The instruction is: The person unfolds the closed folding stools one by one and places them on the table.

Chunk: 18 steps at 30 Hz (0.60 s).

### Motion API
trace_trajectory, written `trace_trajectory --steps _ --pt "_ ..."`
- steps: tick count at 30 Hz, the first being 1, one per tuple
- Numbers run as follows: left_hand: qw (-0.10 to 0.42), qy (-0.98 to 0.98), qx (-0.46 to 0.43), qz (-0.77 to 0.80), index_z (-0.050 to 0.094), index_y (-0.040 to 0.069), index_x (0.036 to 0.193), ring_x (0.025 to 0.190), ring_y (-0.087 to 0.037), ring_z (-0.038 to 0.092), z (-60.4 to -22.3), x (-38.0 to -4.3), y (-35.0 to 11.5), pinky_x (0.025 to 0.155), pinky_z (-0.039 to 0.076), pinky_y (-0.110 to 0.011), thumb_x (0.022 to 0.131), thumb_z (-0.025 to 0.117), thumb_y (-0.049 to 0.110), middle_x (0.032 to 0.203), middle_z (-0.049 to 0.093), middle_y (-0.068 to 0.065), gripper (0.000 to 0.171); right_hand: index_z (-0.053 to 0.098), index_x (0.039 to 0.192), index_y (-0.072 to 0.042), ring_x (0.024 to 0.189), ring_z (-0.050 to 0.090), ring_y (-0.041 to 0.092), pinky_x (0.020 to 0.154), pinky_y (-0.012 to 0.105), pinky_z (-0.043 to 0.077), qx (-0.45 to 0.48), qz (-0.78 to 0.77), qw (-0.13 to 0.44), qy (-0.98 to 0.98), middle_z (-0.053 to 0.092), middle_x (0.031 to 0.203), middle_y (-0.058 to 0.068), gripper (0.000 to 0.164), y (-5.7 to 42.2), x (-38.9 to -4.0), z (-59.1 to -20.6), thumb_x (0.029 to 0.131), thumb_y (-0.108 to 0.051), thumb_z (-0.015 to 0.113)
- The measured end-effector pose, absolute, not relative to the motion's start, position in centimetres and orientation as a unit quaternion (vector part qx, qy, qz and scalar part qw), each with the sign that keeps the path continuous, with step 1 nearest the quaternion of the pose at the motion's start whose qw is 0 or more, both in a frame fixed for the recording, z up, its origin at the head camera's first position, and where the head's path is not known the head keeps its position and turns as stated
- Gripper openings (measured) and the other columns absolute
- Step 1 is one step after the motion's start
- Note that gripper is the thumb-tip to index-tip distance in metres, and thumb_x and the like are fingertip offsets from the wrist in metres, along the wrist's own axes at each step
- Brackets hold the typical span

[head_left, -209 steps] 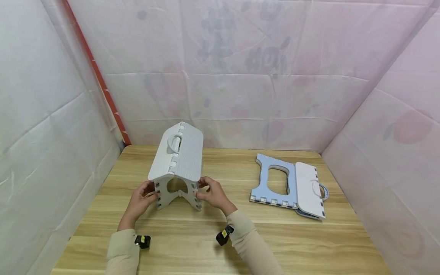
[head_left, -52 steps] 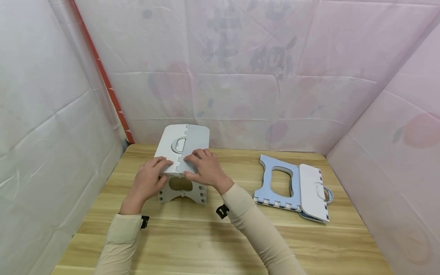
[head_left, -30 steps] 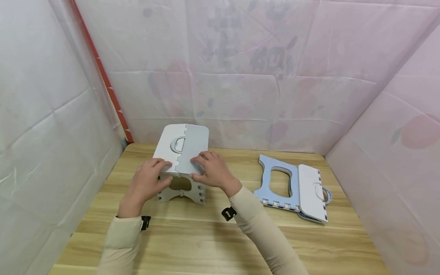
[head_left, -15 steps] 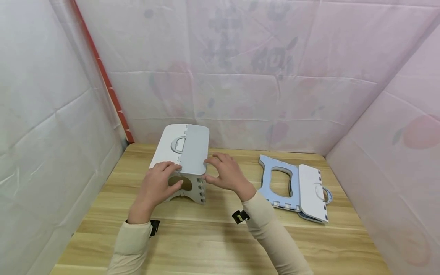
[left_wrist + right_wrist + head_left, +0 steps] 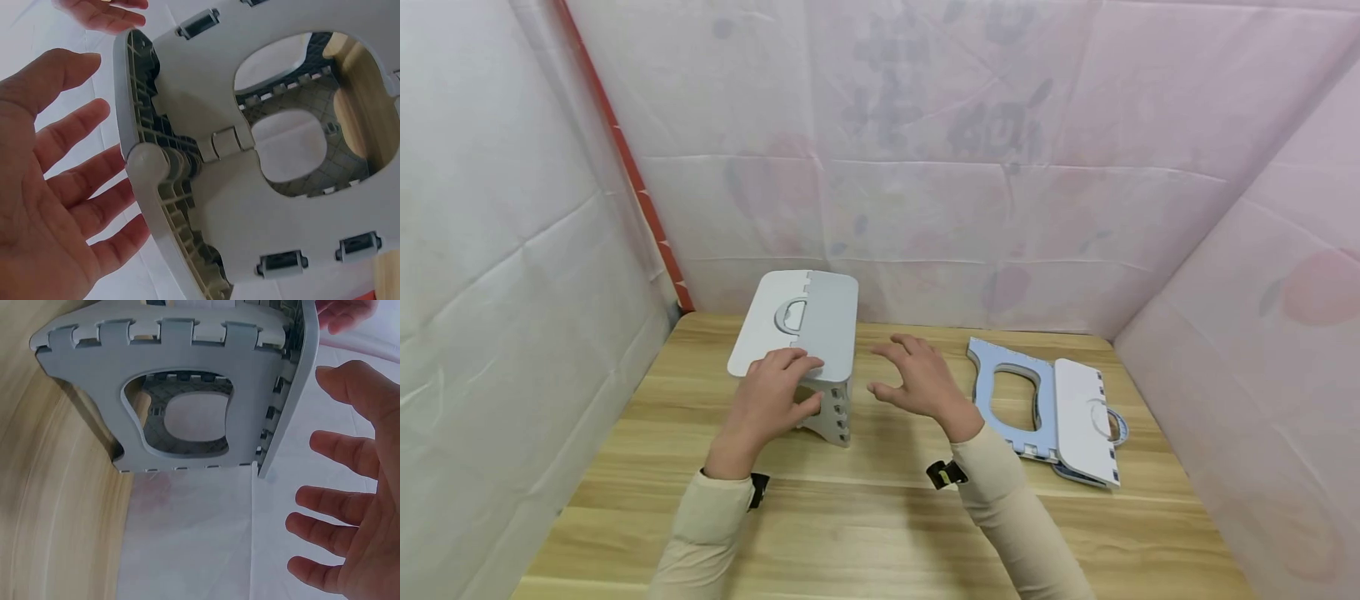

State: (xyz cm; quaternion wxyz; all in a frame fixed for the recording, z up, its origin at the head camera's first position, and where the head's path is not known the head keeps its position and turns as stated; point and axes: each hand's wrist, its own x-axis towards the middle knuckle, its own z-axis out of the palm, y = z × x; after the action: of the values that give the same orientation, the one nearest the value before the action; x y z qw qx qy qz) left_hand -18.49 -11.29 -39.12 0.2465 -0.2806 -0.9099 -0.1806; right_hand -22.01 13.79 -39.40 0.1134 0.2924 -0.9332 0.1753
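Observation:
A folding step stool [image 5: 831, 321] in white and grey stands unfolded on the table, its top flat and its loop handle at the middle. My left hand [image 5: 767, 404] is at the front edge of the top with fingers spread; in the left wrist view the fingertips [image 5: 134, 234] lie close along the top's edge, and I cannot tell whether they touch. To the right of the stool, apart from it, my right hand [image 5: 925, 379] hangs in the air with fingers spread and holds nothing. The right wrist view shows the stool's side leg panel [image 5: 169, 400] with its oval opening.
A second folding stool [image 5: 1078, 417], blue and white, lies folded flat at the right of the wooden table [image 5: 865, 533]. Pale printed sheets [image 5: 925, 208] hang behind and on both sides. A red strip [image 5: 625, 158] runs down the back left corner.
Seven seconds ago the stool's top was peaked like a roof and both hands held its legs; now it is flat. Over the last second my right hand left the top, and both hands shifted right.

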Motion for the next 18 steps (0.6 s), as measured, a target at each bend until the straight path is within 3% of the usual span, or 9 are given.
trace_trajectory --steps 11,18 --pt "0.270 -0.894 -0.311 -0.174 0.066 0.011 0.104 0.096 -0.031 0.056 -39.0 -18.6 -9.0 0.073 0.046 -0.050 0.070 0.077 0.023 0.105 0.060 -0.012 0.037 0.058 0.125 -0.012 0.119 0.042 0.038 0.089 0.062 0.033 0.270 0.176 0.100 -0.941 0.047 0.131 0.020 0.053 16.0 -21.5 -39.7 0.081 -0.041 0.068" --pt "0.262 -0.895 -0.320 -0.169 0.066 0.012 0.105 0.095 -0.030 0.056 -39.5 -18.5 -7.7 0.074 0.045 -0.049 0.073 0.071 0.023 0.106 0.060 -0.010 0.035 0.058 0.125 -0.012 0.118 0.044 0.039 0.088 0.063 0.034 0.268 0.160 0.105 -0.944 0.046 0.131 0.020 0.054 17.3 -21.2 -40.0 0.081 -0.041 0.069"
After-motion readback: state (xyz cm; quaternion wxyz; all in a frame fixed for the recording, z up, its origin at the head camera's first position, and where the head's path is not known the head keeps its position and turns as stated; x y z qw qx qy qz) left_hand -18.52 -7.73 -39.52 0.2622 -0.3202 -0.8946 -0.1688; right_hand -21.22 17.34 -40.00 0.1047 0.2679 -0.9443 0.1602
